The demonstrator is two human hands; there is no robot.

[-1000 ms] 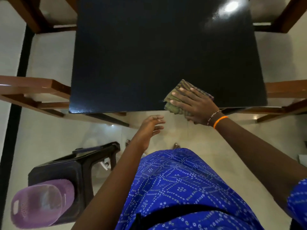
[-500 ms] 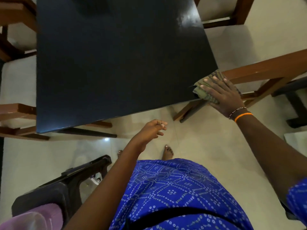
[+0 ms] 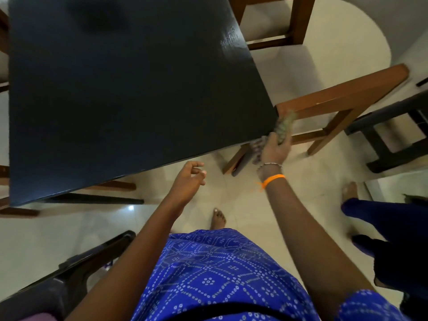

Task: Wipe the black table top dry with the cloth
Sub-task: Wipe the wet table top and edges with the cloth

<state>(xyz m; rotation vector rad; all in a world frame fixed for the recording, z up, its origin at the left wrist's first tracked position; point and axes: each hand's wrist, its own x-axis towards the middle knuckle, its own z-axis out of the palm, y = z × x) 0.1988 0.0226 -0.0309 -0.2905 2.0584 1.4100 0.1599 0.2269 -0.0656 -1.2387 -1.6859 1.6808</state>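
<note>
I see the right hand (image 3: 274, 148) clenched on the cloth (image 3: 284, 126) at the table (image 3: 129, 93) corner. Cloth's long axis points away from me. Left hand (image 3: 188, 179) grip released.

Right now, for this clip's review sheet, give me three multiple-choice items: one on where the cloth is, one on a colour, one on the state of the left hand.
1. Where is the cloth?
A. centre of the table top
B. at the table's near right corner
C. on the floor

2. What colour is the band on the right wrist?
A. orange
B. green
C. white

3. The left hand is
A. pressed on the table
B. gripping the cloth
C. empty, off the table

Answers: 1 B, the right hand holds it at the corner of the black table top; 2 A, plainly orange; 3 C, fingers loosely curled, holding nothing, off the table's near edge.
</note>
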